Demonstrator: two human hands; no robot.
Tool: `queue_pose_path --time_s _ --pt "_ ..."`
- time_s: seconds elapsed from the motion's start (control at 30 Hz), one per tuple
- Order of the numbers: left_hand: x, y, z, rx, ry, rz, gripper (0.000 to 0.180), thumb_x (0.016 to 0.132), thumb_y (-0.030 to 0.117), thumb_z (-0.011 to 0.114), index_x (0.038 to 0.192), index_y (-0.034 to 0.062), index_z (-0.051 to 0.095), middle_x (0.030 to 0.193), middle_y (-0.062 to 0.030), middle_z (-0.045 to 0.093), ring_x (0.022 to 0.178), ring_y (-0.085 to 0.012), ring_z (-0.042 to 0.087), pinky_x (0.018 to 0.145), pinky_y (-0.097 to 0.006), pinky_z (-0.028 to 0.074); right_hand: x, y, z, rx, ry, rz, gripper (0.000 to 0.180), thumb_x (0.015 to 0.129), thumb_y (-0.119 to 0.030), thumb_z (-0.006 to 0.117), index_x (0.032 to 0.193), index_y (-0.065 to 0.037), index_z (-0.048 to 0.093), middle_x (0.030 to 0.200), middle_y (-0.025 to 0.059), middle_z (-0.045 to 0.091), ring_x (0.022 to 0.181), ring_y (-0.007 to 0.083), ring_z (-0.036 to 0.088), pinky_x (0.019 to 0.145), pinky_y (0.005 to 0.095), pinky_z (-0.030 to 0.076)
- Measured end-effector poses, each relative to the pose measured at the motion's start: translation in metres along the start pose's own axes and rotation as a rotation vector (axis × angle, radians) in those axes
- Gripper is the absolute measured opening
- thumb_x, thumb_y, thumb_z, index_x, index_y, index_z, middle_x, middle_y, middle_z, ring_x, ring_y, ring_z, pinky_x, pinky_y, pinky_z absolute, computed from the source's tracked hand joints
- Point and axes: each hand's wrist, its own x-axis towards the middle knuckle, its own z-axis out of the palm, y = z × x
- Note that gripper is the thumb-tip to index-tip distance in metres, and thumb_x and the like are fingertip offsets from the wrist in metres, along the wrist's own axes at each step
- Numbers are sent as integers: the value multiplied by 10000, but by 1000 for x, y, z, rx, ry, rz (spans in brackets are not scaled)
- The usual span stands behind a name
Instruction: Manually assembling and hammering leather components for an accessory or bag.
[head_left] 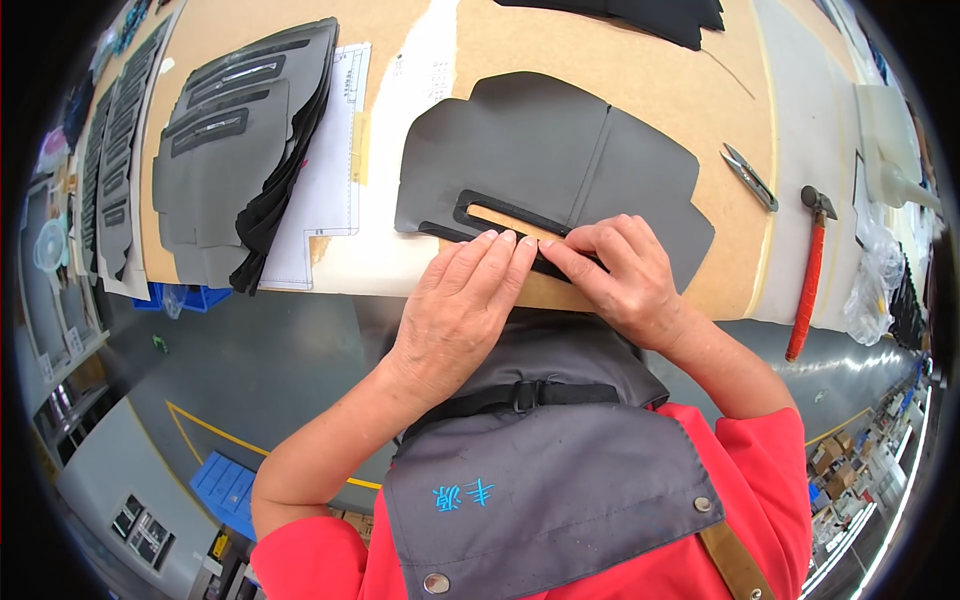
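Observation:
A grey fabric panel lies on the table before me, with a seam running down its right part. Near its front edge is a long slot bordered by black strip, and brown table surface shows through the slot. A second black strip runs along the front edge under my hands. My left hand lies flat, fingers stretched out, fingertips pressing on this strip. Beside it my right hand is closed, its thumb and bent index finger gripping the front strip; the other fingers are curled.
A stack of grey panels with black-edged slots lies at left, beside a white paper pattern. Thread snips and a red-handled hammer are at right, near a clear plastic bag. Black fabric lies at the far side.

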Motion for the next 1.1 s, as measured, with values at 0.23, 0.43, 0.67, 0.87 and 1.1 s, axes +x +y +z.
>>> queue_pose_path --time_s 0.23,0.43,0.67,0.87,1.1 --pt "0 3 4 7 9 -16 517 874 53 624 1390 36 612 1331 -95 601 1258 -250 583 1055 -391 470 -1 -4 -4 112 11 233 225 774 -41 820 966 -92 713 890 25 652 797 213 602 706 351 452" --pt "0 2 2 -31 15 -32 525 868 38 627 1393 48 614 1321 -85 598 1246 -240 580 1057 -388 462 -6 -1 -3 128 25 194 252 766 -14 799 999 -68 721 889 31 646 794 216 603 684 354 465" --pt "3 1 -1 -63 -8 -41 533 854 9 636 1378 110 642 1278 -83 589 1205 -241 577 1063 -384 448 -10 4 -6 81 14 53 352 731 -38 738 1083 -42 730 921 47 648 792 209 610 644 338 494" --pt "3 -2 -2 -71 -22 -15 527 848 3 638 1365 108 650 1268 -85 588 1193 -245 578 1060 -394 451 -11 5 -8 58 -6 11 341 755 -61 709 1094 -33 727 928 59 658 793 218 622 660 336 522" --pt "5 -3 -2 -91 -6 -12 541 843 6 637 1365 145 666 1226 -98 584 1149 -262 579 1033 -411 470 -10 7 -8 41 -13 -39 352 744 -65 706 1091 -10 719 957 79 670 802 232 634 681 349 547"
